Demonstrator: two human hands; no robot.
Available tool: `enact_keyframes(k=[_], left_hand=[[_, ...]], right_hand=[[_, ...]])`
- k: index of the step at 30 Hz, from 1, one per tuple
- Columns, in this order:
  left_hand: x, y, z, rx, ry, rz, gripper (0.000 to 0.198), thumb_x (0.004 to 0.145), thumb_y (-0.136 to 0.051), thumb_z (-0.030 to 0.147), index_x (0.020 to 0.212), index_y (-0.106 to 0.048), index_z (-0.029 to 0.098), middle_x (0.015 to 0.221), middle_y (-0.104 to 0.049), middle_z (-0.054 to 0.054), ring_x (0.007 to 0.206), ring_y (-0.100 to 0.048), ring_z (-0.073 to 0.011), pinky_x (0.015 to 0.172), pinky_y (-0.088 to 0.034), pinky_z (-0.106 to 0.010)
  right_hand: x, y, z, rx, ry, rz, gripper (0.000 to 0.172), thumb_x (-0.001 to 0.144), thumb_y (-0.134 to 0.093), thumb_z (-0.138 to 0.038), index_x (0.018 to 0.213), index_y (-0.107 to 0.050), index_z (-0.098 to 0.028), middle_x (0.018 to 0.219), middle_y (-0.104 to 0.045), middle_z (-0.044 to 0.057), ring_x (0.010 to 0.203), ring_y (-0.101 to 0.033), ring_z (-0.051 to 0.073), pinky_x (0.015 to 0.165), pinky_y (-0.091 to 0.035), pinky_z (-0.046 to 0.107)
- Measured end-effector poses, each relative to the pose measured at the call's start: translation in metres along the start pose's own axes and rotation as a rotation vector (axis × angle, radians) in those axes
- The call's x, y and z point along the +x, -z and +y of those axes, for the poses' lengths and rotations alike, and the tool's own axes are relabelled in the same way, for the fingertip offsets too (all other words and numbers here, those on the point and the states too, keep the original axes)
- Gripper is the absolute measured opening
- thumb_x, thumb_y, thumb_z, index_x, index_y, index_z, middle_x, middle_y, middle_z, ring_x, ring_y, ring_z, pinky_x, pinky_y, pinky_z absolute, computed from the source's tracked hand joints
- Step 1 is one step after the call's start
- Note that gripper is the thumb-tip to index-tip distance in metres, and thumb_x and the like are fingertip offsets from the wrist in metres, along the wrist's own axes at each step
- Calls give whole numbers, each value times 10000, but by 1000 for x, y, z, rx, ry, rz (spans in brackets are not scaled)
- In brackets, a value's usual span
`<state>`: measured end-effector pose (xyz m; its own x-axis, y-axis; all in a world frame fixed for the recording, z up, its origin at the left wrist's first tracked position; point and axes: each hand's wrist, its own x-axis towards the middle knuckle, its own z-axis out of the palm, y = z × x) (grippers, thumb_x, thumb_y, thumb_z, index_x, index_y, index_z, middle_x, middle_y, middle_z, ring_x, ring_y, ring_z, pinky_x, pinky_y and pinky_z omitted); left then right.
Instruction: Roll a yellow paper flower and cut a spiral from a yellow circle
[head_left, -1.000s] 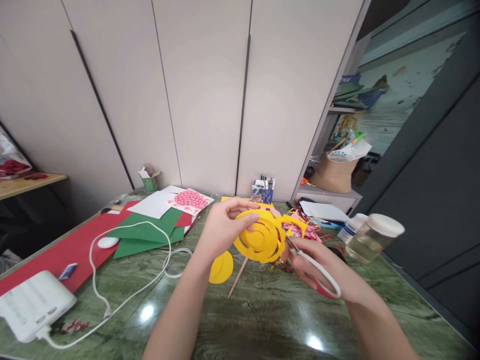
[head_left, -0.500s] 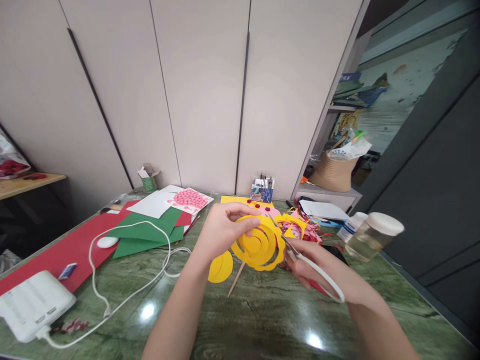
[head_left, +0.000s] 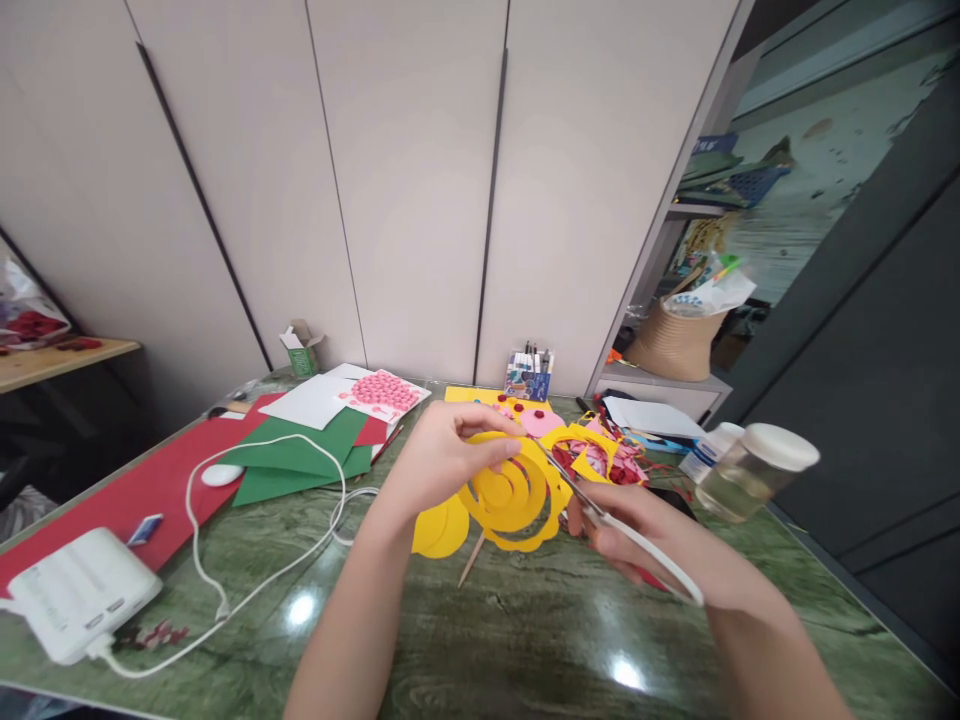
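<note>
Between the thumb and fingers of my left hand [head_left: 442, 455] is a yellow paper spiral [head_left: 499, 490], held up over the table, its outer edge wavy. My right hand [head_left: 630, 525] grips a pair of scissors [head_left: 646, 548] with white handles. Their blades lie against the upper right edge of the spiral; whether they are parted is hard to make out. Below my left hand, yellow paper rounds [head_left: 442, 528] rest on the table beside a thin wooden stick [head_left: 472, 560]. Yellow and pink paper scraps [head_left: 589, 452] are heaped just behind the scissors.
On the left lie red paper [head_left: 184, 500], green paper [head_left: 300, 460], a white power bank [head_left: 84, 595] and its looping cable [head_left: 262, 580]. A box of pens [head_left: 529, 375] stands at the back. To the right is a lidded jar of liquid [head_left: 754, 475].
The scissors and my right hand have shifted slightly right and down, and the blades lie differently along the spiral's edge. The whole view has moved a little.
</note>
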<state>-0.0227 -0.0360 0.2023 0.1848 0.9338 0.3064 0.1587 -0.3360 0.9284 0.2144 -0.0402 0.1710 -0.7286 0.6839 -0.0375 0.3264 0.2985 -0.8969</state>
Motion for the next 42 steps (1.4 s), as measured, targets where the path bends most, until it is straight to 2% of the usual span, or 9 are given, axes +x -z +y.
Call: enact_keyframes(k=[4,10,20,26,35,42], left_hand=[[-2,3,0,47,4,-35,83,707,-642,242,736,-705,196,753,-697,-32,612,-617,-115,541,-492,-210],[-3,9,0,90,35,-99,99,695,-646,236,763,-702,193,765,-694,-21,643,-619,-117,560,-494,-213],[-4,15,-3,223,40,-224,148,715,-629,286,789,-703,180,759,-698,-28,660,-617,-125,573,-476,-224],[-6,17,-6,286,14,-301,136,724,-602,229,807,-706,198,790,-708,-17,696,-626,-125,603,-473,-222],[-6,19,-3,411,-19,-399,143,723,-590,206,799,-712,204,784,-710,2,663,-596,-113,579,-434,-216],[-4,18,-2,496,-59,-466,162,728,-578,192,807,-719,201,747,-704,1,630,-575,-110,555,-397,-218]], right_hand=[[-1,1,2,-26,-17,-25,443,820,-469,-608,868,-529,-171,654,-410,-27,479,-339,63,398,-257,178],[-4,3,8,-26,-84,-49,354,834,-521,-521,901,-532,-174,650,-415,-38,472,-338,55,396,-270,160],[-4,6,1,-172,-100,-128,410,826,-483,-582,820,-525,-174,558,-402,-53,463,-343,70,417,-247,174],[-3,8,-1,-309,-84,-159,398,827,-493,-573,793,-533,-179,564,-421,-51,510,-364,86,460,-259,190],[-1,9,1,-452,-75,-186,294,836,-554,-457,757,-550,-174,718,-562,-2,656,-485,134,564,-337,212],[1,10,4,-454,-50,-207,242,822,-587,-401,764,-591,-166,742,-612,14,668,-522,145,583,-364,214]])
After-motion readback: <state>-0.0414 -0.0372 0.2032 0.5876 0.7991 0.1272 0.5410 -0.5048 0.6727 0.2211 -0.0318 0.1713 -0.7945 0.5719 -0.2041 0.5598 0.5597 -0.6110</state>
